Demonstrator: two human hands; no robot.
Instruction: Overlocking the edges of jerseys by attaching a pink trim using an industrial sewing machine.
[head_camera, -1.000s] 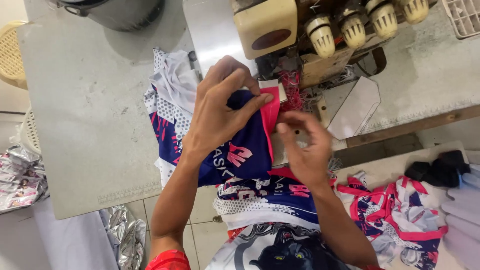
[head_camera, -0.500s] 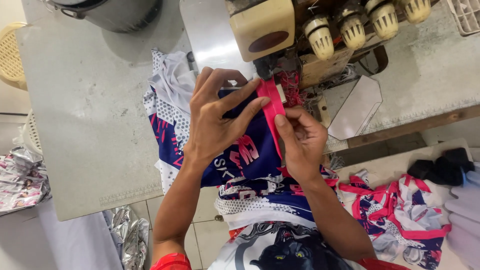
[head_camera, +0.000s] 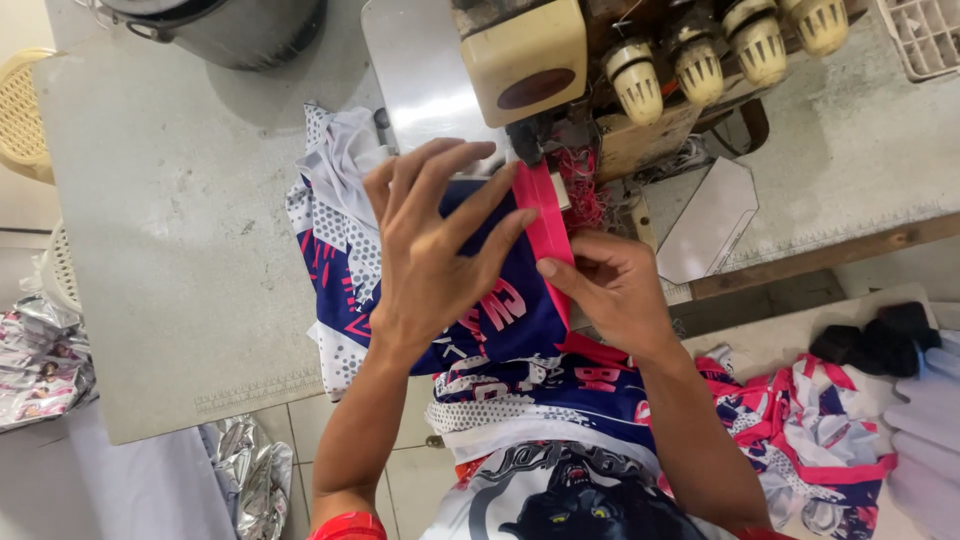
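A pink binding strip (head_camera: 545, 225) runs along the edge of a navy, white and pink printed sports jersey (head_camera: 480, 300) and leads up to the presser foot of an industrial sewing machine (head_camera: 560, 70), the garment lying on the grey sewing table (head_camera: 170, 250) just in front of the machine's head. The left hand (head_camera: 435, 250) lies flat on the navy fabric with its fingers spread and stretched towards the strip, the fingertips touching its left edge. The right hand (head_camera: 610, 285) sits just to the right of the strip, its thumb pressed against the pink band near the fold and the other fingers curled under; whether they pinch the fabric from below cannot be told. Pink thread waste (head_camera: 580, 185) hangs beside the needle area. Cream thread cones (head_camera: 700, 55) stand behind the machine. More printed jersey pieces (head_camera: 800, 430) lie heaped at the lower right, and a dark bucket (head_camera: 240, 25) stands at the far edge of the table
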